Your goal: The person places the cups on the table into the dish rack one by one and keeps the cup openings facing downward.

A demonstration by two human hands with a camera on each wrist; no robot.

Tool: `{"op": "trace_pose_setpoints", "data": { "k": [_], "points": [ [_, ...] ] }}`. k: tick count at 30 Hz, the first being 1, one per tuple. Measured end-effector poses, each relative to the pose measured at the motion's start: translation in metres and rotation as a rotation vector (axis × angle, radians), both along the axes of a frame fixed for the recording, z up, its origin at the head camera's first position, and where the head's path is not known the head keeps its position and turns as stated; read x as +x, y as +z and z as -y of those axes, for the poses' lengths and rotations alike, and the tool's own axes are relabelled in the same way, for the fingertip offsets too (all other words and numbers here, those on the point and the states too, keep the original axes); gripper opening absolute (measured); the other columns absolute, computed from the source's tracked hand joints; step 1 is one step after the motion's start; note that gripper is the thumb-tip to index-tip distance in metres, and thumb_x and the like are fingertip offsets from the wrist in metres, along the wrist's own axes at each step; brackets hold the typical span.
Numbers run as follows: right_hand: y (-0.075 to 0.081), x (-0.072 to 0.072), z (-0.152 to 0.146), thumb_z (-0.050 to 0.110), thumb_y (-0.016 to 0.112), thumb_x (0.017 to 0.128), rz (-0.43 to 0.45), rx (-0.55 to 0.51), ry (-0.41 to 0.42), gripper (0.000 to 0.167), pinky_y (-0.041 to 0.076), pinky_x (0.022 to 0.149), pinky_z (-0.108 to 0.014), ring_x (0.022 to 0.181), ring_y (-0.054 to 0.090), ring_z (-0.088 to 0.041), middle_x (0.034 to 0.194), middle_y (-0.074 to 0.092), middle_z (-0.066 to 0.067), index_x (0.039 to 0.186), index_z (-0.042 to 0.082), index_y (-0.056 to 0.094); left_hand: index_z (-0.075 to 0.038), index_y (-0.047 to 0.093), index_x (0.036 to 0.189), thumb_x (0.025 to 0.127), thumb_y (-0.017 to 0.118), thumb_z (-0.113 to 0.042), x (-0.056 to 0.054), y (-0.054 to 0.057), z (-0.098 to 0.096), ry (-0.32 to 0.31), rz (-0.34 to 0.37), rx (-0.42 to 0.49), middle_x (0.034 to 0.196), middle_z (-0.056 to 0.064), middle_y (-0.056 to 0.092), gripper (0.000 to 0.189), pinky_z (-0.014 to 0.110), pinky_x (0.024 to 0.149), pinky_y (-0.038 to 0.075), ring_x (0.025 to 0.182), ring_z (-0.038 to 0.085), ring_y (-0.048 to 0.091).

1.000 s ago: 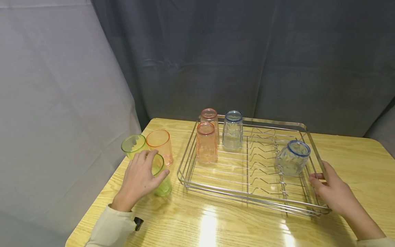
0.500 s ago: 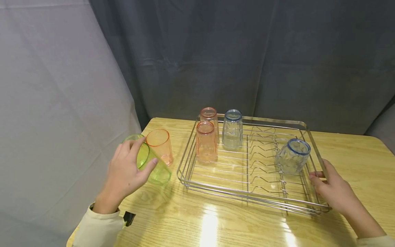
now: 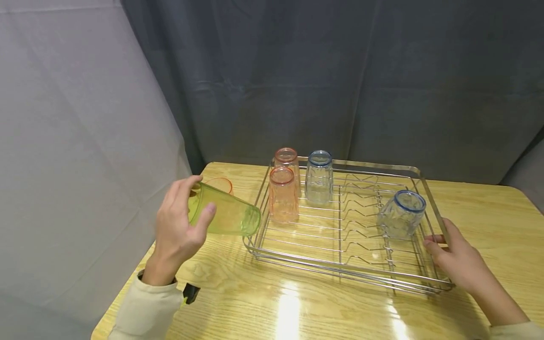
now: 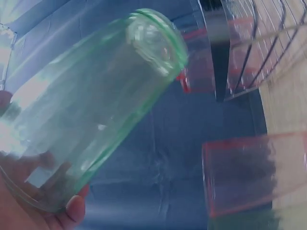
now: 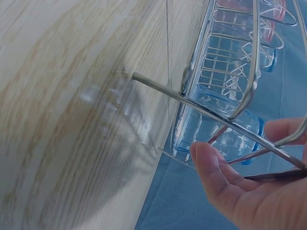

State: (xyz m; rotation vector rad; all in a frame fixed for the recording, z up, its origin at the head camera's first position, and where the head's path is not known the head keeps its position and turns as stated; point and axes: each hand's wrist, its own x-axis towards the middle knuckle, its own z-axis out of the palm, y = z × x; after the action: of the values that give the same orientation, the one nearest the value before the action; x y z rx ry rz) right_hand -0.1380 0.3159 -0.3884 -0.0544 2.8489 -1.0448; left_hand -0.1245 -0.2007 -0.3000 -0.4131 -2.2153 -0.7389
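Note:
A green cup (image 3: 227,212) is gripped near its rim by my left hand (image 3: 176,222), tipped almost sideways with its base toward the dish rack. That base overlaps the rack's left corner in the head view. My right hand (image 3: 456,257) holds the right end of the wire dish rack (image 3: 340,271), fingers curled round its rim. Behind the green cup, the upright orange cup (image 3: 227,183) is mostly hidden; the left wrist view shows its side (image 4: 254,172). Beside it there, a sliver of another green cup (image 4: 247,221) shows.
At the rack's left end, two pink glasses (image 3: 284,203) stand narrow end up. A blue-tinted glass (image 3: 319,184) stands right of them. Another blue-tinted glass (image 3: 401,218) leans at the rack's right end. A dark curtain (image 3: 272,85) hangs behind the wooden table (image 3: 246,302).
My left hand has lifted the green cup off the table and swung its base up toward the rack, tipping it nearly sideways. My right hand stays on the rack.

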Motion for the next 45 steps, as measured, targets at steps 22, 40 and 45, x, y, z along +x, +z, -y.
{"op": "trace_pose_setpoints", "data": {
  "k": [22, 40, 45],
  "points": [
    [-0.001, 0.003, 0.001, 0.027, 0.036, 0.107, -0.003, -0.025, 0.000, 0.071, 0.058, 0.066, -0.037, 0.113, 0.057, -0.058, 0.133, 0.045, -0.042, 0.152, -0.012, -0.001, -0.004, 0.054, 0.133, 0.092, 0.043, -0.037, -0.037, -0.019, -0.089, -0.185, 0.104, 0.169, 0.114, 0.014, 0.062, 0.053, 0.040, 0.073, 0.046, 0.097, 0.028, 0.059],
    [-0.001, 0.004, -0.001, 0.029, 0.037, 0.106, -0.013, -0.018, -0.014, 0.073, 0.059, 0.067, -0.040, 0.113, 0.057, -0.059, 0.132, 0.046, -0.043, 0.153, -0.011, -0.003, -0.007, 0.052, 0.133, 0.092, 0.042, -0.040, -0.038, -0.009, -0.153, -0.296, 0.151, 0.194, 0.115, 0.010, 0.061, 0.054, 0.039, 0.079, 0.051, 0.100, 0.025, 0.060],
    [0.000, 0.005, 0.000, 0.030, 0.037, 0.106, -0.015, -0.018, -0.014, 0.075, 0.059, 0.067, -0.042, 0.112, 0.058, -0.059, 0.132, 0.047, -0.043, 0.153, -0.010, -0.004, -0.008, 0.053, 0.134, 0.091, 0.041, -0.042, -0.035, -0.011, -0.161, -0.284, 0.174, 0.203, 0.114, 0.010, 0.062, 0.056, 0.034, 0.077, 0.048, 0.099, 0.024, 0.060]
  ]
}}
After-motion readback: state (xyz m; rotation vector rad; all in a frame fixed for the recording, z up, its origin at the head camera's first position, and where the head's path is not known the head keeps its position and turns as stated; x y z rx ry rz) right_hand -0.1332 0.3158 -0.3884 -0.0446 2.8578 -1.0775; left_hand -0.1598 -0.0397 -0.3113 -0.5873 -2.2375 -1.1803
